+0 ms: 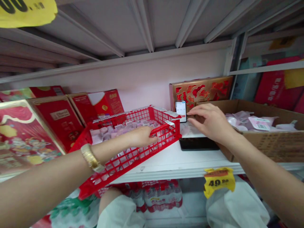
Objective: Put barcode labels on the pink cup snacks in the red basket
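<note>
A red plastic basket (pixel 133 161) full of small pale-pink packets (pixel 121 128) sits slanted on the white shelf, its near left corner jutting past the front edge. My left hand (pixel 142 136) grips the basket's near rim toward the right end, fingers curled over it. A gold bracelet (pixel 91 158) is on that wrist. My right hand (pixel 206 122) hovers right of a small upright phone (pixel 181 110) with a lit screen. Its thumb and forefinger are apart, close to the phone's right edge; whether they touch it I cannot tell. Under this hand lies a dark flat phone-like slab (pixel 198 144).
Right stands an open cardboard box (pixel 263 144) with similar packets. Red gift boxes (pixel 57 118) fill the left; a gold-red box (pixel 201 91) is behind. An upper shelf (pixel 156 22) hangs overhead. Yellow price tag (pixel 219 182) and bottled-drink packs (pixel 163 196) are below.
</note>
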### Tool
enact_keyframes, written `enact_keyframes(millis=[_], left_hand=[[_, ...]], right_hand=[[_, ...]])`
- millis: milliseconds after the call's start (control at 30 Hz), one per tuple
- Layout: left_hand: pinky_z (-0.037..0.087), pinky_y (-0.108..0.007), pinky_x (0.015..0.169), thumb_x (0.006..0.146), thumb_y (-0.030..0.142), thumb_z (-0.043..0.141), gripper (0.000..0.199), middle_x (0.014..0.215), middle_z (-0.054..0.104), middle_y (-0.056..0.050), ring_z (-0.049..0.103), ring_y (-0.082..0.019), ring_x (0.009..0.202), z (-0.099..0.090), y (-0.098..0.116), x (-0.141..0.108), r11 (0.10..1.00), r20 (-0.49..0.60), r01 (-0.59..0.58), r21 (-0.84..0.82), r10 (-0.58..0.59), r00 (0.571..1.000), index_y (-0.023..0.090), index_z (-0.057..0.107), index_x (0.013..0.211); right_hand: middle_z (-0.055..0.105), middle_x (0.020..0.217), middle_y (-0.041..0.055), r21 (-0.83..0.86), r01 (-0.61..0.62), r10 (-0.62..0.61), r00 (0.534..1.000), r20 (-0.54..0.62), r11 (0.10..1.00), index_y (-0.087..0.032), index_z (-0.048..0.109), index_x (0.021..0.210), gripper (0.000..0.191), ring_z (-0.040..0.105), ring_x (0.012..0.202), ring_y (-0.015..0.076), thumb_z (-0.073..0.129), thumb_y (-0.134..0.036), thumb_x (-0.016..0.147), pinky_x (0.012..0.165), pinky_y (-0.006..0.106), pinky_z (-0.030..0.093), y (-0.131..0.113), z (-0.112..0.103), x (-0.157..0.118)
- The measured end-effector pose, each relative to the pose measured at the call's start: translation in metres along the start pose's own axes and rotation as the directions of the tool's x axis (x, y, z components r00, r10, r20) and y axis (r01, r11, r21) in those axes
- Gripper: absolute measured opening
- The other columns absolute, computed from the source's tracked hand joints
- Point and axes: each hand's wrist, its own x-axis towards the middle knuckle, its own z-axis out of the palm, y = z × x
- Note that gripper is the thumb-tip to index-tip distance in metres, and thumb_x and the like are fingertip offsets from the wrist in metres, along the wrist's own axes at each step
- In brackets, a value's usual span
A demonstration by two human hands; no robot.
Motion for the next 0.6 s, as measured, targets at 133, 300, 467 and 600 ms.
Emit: enact_keyframes(millis=[133, 300, 467, 600], left_hand=[[0.053, -0.032, 0.078, 0.094, 0.035, 0.047, 0.034, 0.105, 0.075, -0.013, 0.072, -0.026, 0.092, 0.01, 0.002, -0.002, 0.997, -0.071, 0.001, 0.08, 0.004, 0.997, 0.015, 0.065, 0.115], [0.054, -0.035, 0.082, 0.095, 0.027, 0.046, 0.032, 0.104, 0.075, -0.014, 0.072, -0.028, 0.096, 0.014, -0.003, -0.001, 0.994, -0.096, -0.028, 0.109, 0.039, 0.995, 0.015, 0.063, 0.119], [0.055, -0.035, 0.08, 0.093, 0.024, 0.047, 0.028, 0.106, 0.075, -0.014, 0.072, -0.027, 0.095, 0.017, -0.009, -0.009, 0.991, -0.116, -0.074, 0.11, 0.087, 0.989, 0.015, 0.064, 0.114], [0.054, -0.034, 0.078, 0.092, 0.022, 0.046, 0.026, 0.1, 0.075, -0.015, 0.073, -0.026, 0.09, 0.014, -0.011, -0.02, 0.988, -0.105, -0.119, 0.101, 0.13, 0.986, 0.014, 0.066, 0.107]], right_hand=[[0.076, 0.1, 0.0076, 0.033, 0.045, -0.048, 0.995, 0.091, 0.998, -0.022, 0.077, 0.093, 0.013, 0.067, 0.093, 0.0242, 0.066, -0.026, 0.086, 0.085, 0.04, 0.048, -0.016, 0.021, 0.003], [0.077, 0.096, 0.0057, 0.074, 0.054, -0.061, 0.994, 0.096, 0.996, -0.024, 0.077, 0.089, 0.011, 0.067, 0.092, 0.0231, 0.067, -0.025, 0.086, 0.084, 0.038, 0.046, -0.021, 0.025, 0.005], [0.078, 0.094, 0.0059, 0.121, 0.063, -0.072, 0.995, 0.071, 0.991, -0.023, 0.077, 0.088, 0.012, 0.067, 0.089, 0.0218, 0.065, -0.025, 0.087, 0.084, 0.037, 0.045, -0.019, 0.022, 0.001], [0.078, 0.092, 0.0059, 0.144, 0.053, -0.06, 0.997, 0.045, 0.988, -0.023, 0.076, 0.088, 0.016, 0.068, 0.088, 0.0217, 0.061, -0.029, 0.09, 0.084, 0.038, 0.046, -0.02, 0.018, 0.0]])
